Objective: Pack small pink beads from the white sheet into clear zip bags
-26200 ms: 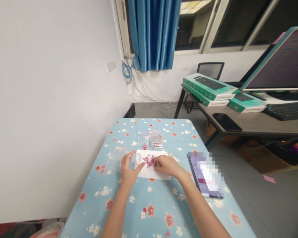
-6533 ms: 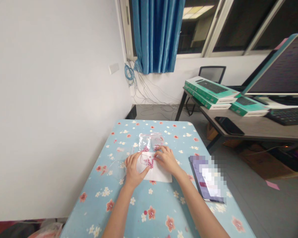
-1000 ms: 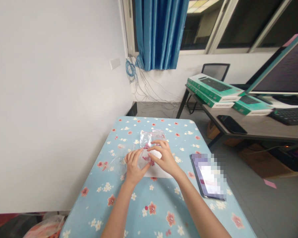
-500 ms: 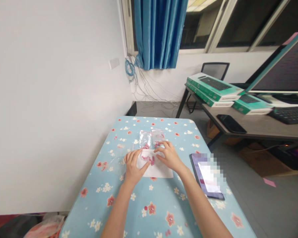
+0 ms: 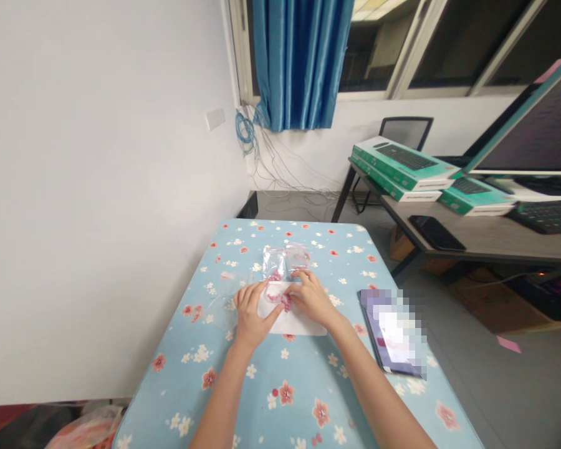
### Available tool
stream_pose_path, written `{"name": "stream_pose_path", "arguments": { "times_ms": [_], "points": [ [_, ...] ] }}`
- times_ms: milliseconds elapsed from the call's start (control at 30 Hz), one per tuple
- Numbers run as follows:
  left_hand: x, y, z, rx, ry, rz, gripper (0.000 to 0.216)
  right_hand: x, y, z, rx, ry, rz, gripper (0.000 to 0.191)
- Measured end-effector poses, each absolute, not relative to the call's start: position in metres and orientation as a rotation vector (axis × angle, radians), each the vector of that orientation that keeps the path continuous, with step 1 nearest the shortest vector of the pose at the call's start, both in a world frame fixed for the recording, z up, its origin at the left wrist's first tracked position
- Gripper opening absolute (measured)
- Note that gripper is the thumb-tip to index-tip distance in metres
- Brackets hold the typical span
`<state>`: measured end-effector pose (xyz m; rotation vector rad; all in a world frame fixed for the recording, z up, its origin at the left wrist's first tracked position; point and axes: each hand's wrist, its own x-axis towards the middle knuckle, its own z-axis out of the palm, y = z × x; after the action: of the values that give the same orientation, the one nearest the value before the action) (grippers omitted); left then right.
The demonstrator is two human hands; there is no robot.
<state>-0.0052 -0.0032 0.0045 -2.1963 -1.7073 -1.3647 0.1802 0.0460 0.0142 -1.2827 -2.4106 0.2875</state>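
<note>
Pink beads [image 5: 287, 307] lie left of centre on the white paper [image 5: 303, 324]; a tug on it could roll them past its far edge onto the table [image 5: 280, 386]. Left hand [image 5: 252, 312], thumb spread, spans the paper's left edge; right hand [image 5: 311, 300] has fingertips nearly together beside the beads; any hold cannot be confirmed.

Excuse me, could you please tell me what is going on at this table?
A person is handling small pink beads over a white sheet on the flowered table. The left hand is spread at the sheet's left side, by what looks like a clear bag. The fingers of the right hand are at the beads; whether one is pinched is too small to tell. Two clear bags lie just beyond the sheet, with pink beads visible inside.
</note>
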Motion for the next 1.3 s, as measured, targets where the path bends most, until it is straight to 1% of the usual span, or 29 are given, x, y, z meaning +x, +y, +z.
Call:
{"name": "stream_pose_path", "arguments": {
  "times_ms": [100, 467, 733, 900, 1300],
  "points": [
    [-0.005, -0.004, 0.006, -2.194, -1.716, -1.354, 0.047, 0.180, 0.046, 0.014, -1.290, -2.409, 0.298, 0.022],
    [-0.005, -0.004, 0.006, -2.188, -1.719, -1.358, 0.048, 0.186, 0.050, 0.011, -1.303, -2.364, 0.324, 0.013],
    [-0.004, -0.004, 0.007, -2.204, -1.734, -1.349, 0.048, 0.184, 0.043, 0.043, -1.161, -2.129, 0.482, 0.014],
    [-0.003, -0.005, 0.007, -2.211, -1.731, -1.348, 0.049, 0.175, 0.033, 0.061, -1.084, -2.080, 0.557, 0.014],
    [-0.003, -0.005, 0.007, -2.222, -1.748, -1.348, 0.048, 0.166, 0.029, 0.061, -1.050, -2.117, 0.556, 0.016]
  ]
}}
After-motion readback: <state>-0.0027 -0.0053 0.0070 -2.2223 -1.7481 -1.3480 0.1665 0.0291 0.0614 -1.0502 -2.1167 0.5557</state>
